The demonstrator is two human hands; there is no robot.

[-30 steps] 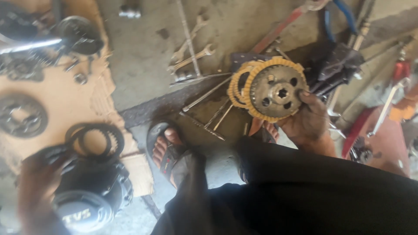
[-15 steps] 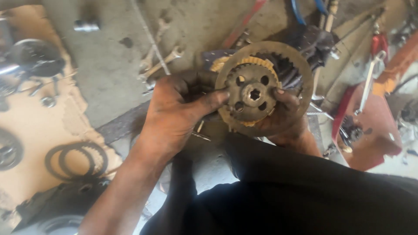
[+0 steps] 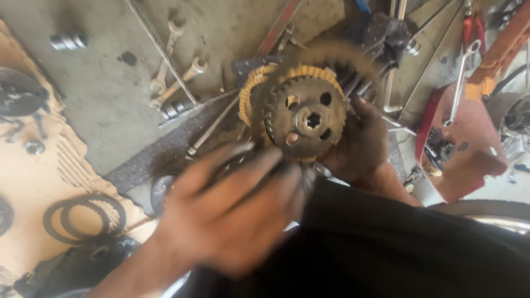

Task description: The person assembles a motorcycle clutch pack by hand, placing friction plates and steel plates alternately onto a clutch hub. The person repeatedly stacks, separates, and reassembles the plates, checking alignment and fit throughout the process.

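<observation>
Left hand (image 3: pixel 237 212): nearest, blurred, greasy, fingers loosely spread, gripping nothing.

Clutch assembly (image 3: pixel 306 113): round, dark oily metal hub with holes and toothed rim, tan friction plates stacked behind; flat face turned up toward the camera, held above the concrete floor (image 3: pixel 105 88).

Right hand (image 3: pixel 361 140): cupped around its right edge.

Beyond: steel spanners (image 3: pixel 174 77) lying on the floor.

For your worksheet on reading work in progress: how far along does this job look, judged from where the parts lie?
Done: the clutch pack is out of any housing, and two dark rings lie apart on cardboard. In hand: the right hand grips the clutch pack; the left hand is blurred below it. Left: the rings remain unfitted; wrenches lie on the floor.
</observation>
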